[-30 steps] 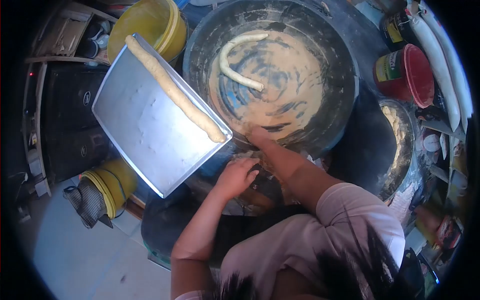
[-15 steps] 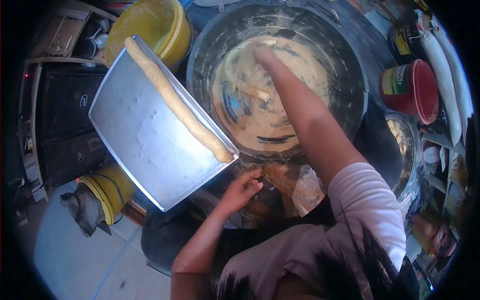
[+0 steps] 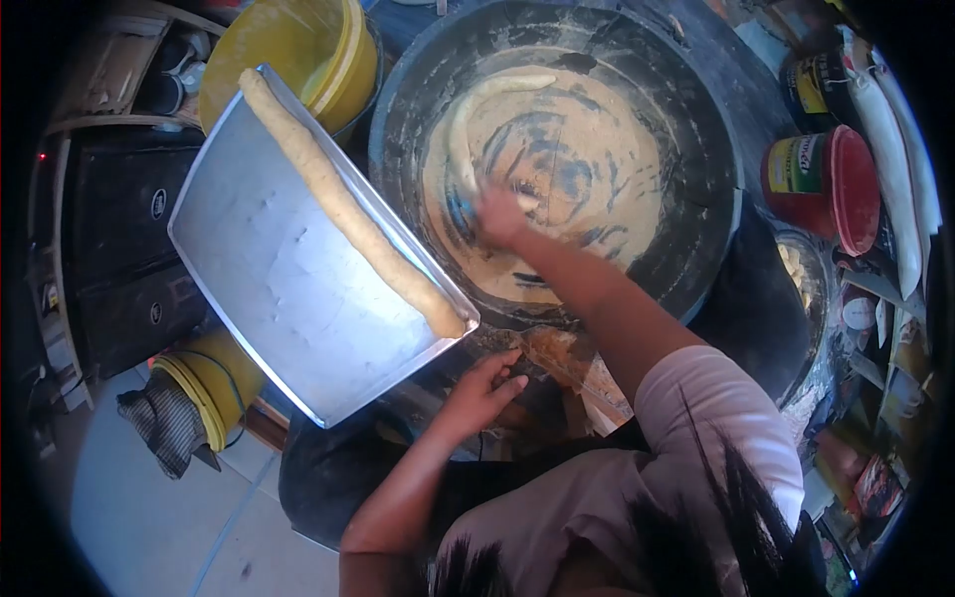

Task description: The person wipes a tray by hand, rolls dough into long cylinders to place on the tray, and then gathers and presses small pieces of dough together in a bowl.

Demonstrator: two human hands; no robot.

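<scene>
My right hand [image 3: 500, 215] reaches into the big black floured basin [image 3: 696, 129], and its fingers close over the near end of a curved dough rope [image 3: 466, 124] lying on the basin's floor. My left hand [image 3: 483, 388] rests on the dark work surface just below the corner of a tilted metal tray [image 3: 269, 279]; its fingers are loosely apart and hold nothing. A long, straight dough roll [image 3: 343, 204] lies along the tray's upper right rim.
A yellow bucket [image 3: 298, 45] stands behind the tray. Another yellow bucket [image 3: 214, 383] with a checked cloth [image 3: 164, 423] sits at the lower left. A red tub [image 3: 831, 184], a bowl of dough [image 3: 796, 274] and long white rolls [image 3: 895, 149] crowd the right.
My right hand went from the basin's near rim out to the rope's far end, then drew back onto its near end. My left hand has hardly moved.
</scene>
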